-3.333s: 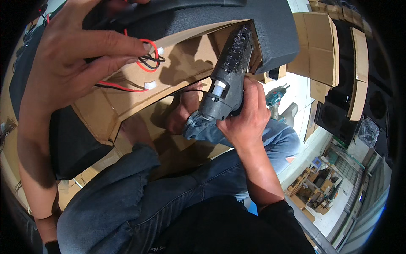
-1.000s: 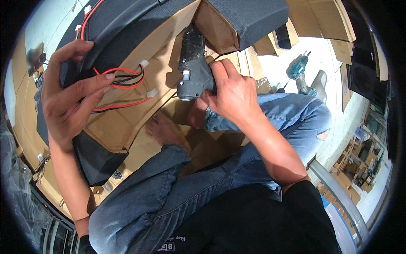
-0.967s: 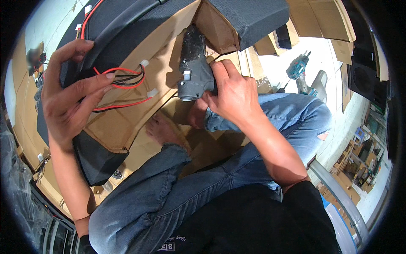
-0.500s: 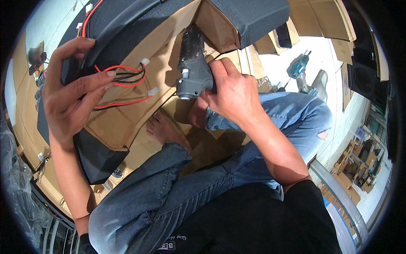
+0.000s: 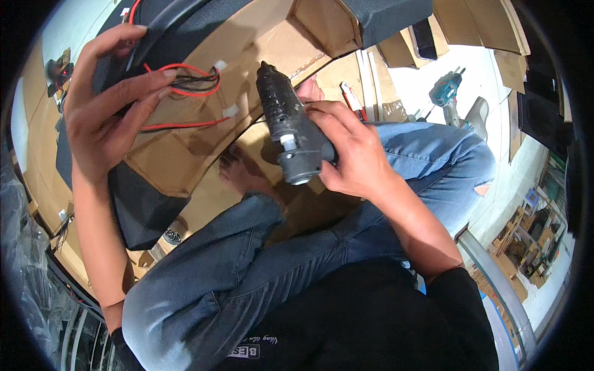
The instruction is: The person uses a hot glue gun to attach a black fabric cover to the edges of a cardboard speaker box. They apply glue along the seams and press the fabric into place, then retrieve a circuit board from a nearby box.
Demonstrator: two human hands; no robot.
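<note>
My right hand (image 5: 356,145) is wrapped round the grip of a worn black pistol-grip tool (image 5: 281,114). Its narrow nose points away from me, over the bare inner side of a black-covered curved wooden panel (image 5: 210,43). On the left, my left hand (image 5: 102,102) pinches looped red and black wires (image 5: 213,83) that end in a white connector. One of its fingers reaches up to the black cable or tube (image 5: 164,28) along the panel. Below the loop, a second red wire (image 5: 185,125) ends in another white connector (image 5: 230,111).
A teal cordless drill (image 5: 447,93) lies on the pale floor at the right. A white and red tool (image 5: 351,98) lies beyond my right hand. Cardboard pieces (image 5: 482,28) stand at the far right. My jeans-clad legs (image 5: 297,260) are folded below the panel.
The tool in my right hand has come back toward me, off the panel's inner corner, and its nose now shows. My left hand keeps its hold on the wires. The whole view has shifted slightly.
</note>
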